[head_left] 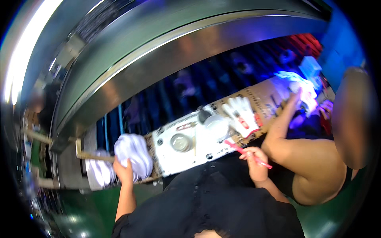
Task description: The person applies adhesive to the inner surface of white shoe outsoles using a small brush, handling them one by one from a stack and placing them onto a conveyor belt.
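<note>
My left hand [124, 169] grips the near edge of a white, rounded shoe-shaped piece [135, 152] at the left end of the work surface. A second white piece [100, 170] lies just left of it. In my right hand [257, 164] is a slim pink-handled brush [234, 145], its head pointing up and left; its bristles are too blurred to make out. Between my hands, a round clear glass dish [180, 142] sits on a white printed sheet [168, 158]. Beyond the brush stands a translucent white tub [217, 126].
White work gloves [243, 116] lie on brown cardboard [262, 93]. At the right, a co-worker's arm [283, 119] reaches into bright blue-violet light. A long metal hood [190, 41] overhangs the dark slatted conveyor [162, 107]. An angled bar [93, 154] juts in at the left.
</note>
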### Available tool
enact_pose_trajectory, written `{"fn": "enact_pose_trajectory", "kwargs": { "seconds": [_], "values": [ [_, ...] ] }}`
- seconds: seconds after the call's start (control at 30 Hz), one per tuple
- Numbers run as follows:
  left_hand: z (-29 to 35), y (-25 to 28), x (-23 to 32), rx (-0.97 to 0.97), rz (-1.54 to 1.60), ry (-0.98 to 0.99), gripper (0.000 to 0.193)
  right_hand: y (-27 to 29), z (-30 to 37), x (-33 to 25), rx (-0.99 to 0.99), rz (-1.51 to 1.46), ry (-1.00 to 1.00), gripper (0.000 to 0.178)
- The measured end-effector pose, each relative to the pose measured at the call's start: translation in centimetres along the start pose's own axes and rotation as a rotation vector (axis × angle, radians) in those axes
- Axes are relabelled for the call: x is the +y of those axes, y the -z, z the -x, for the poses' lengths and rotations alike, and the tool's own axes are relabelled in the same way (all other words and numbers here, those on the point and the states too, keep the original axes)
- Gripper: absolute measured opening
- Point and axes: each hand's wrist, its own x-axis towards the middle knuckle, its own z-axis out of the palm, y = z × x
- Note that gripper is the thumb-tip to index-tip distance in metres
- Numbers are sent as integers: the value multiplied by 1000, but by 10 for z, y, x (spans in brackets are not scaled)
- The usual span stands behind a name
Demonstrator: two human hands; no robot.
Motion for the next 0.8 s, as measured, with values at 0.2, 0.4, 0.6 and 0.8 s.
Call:
{"fn": "enact_pose_trajectory", "kwargs": {
  "seconds": [0.2,0.4,0.6,0.8],
  "values": [
    [7,-9,-14,-264,98,121,42,-25,-10,16,16,15,-41,19],
    [-1,-10,-29,-62,-10,52,22,-35,-41,27,-8,112,-13,18],
    [-1,-6,-19,-182,150,146,16,-53,-84,24,-92,402,-45,14],
    [-8,-12,-16,-271,-17,2,21,-62,-113,46,-295,789,116,11]
  ]
}}
